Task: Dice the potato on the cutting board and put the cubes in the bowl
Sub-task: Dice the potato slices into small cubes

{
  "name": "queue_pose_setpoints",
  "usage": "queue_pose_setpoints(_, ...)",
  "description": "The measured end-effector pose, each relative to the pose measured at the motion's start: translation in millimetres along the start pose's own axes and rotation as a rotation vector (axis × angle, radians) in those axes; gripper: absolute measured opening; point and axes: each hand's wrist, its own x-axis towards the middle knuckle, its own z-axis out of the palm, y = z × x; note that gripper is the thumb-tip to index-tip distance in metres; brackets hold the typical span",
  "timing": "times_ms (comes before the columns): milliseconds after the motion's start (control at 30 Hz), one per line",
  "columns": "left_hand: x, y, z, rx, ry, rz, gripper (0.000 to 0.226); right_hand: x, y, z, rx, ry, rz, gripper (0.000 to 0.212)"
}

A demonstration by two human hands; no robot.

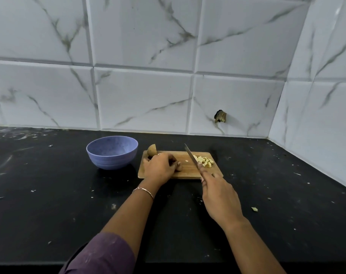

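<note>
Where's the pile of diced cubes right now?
The cubes sit on the cutting board's far right corner, just right of the knife blade, not yet in the bowl.

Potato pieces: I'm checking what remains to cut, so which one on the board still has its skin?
The rounded brown piece at the cutting board's far left corner, near the bowl. The cubes right of the knife are pale, cut flesh.
</note>
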Motion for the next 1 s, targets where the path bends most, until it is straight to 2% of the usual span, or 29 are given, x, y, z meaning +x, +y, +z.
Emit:
queue_pose_setpoints(167, -2, -5, -8, -0.027, -0.018, -0.004, 0.023, -1, 1, 0, 0.029, -0.005, -0.004, 0.049)
queue_pose_setpoints(300, -2, -11, -8, -0.012, -0.131, 0.002, 0.02, -1, 0, 0, 0.018, -0.006, 0.004, 0.047)
queue_pose_setpoints(667, -5, 4, 7, 0.038, 0.009, 0.065, 0.018, 1, 0, 2, 0.012, -0.042, -0.012, 0.045)
queue_pose_setpoints(1000, -7, 9, 8, 0.045, 0.001, 0.01, 0.016, 1, 1, 4, 0.027, -0.029, -0.034, 0.045)
